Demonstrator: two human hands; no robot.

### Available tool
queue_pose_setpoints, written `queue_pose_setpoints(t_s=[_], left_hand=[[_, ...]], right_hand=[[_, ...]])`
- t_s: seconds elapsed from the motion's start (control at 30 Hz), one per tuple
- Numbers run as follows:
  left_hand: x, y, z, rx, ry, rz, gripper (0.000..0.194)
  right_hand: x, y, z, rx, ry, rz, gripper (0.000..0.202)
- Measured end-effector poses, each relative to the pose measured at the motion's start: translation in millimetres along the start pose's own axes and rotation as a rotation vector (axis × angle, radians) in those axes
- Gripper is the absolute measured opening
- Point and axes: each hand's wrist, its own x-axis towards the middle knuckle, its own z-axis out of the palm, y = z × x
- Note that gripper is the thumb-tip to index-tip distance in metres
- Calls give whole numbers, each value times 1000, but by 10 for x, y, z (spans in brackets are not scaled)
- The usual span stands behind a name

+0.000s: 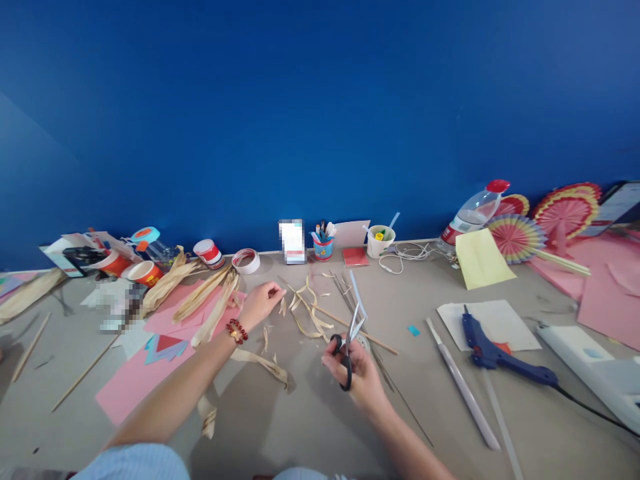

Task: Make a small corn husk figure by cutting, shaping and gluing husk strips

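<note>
My right hand (353, 367) holds a pair of black-handled scissors (347, 357), their metal blades parted and pointing up and away from me. My left hand (263, 301), with a red bead bracelet (237, 331) on its wrist, hovers over the desk with its fingers pinched together; whatever is between the fingertips is too small to make out. Just right of that hand lie thin curled strips of dried husk (306, 313). A wider husk piece (265, 363) rests below it. Long dried husks (217, 310) lie on pink paper to its left.
A blue glue gun (500, 357) rests on white paper at the right, near a grey-handled knife (465, 390). Along the blue wall stand a bottle (473, 213), a pen cup (323, 249), a white cup (381, 241), a tape roll (246, 261) and folded paper fans (515, 238).
</note>
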Motion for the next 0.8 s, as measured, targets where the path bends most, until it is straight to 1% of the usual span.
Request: queue_pose_setpoints(t_s=[0.07,0.13,0.23,0.33,0.43,0.57,0.67,0.8], left_hand=[[132,138,33,53,3,91,23],[306,304,123,104,-23,199,20],[597,528,329,208,-75,352,17],[837,653,523,343,-112,477,15],[971,687,655,468,-135,573,18],[1033,677,747,584,-151,662,25],[1048,659,765,630,-156,689,26],[1019,616,730,647,-136,663,22]], right_hand=[[-1,3,9,0,-5,7,32],[-3,17,16,-6,-15,15,31],[-2,43,16,-13,-27,20,30],[14,51,0,-16,-7,10,28],[40,47,-17,-14,13,-7,27],[54,51,-20,-24,22,-14,25],[45,52,-15,-22,22,-11,25],[53,49,-24,-19,35,0,24]])
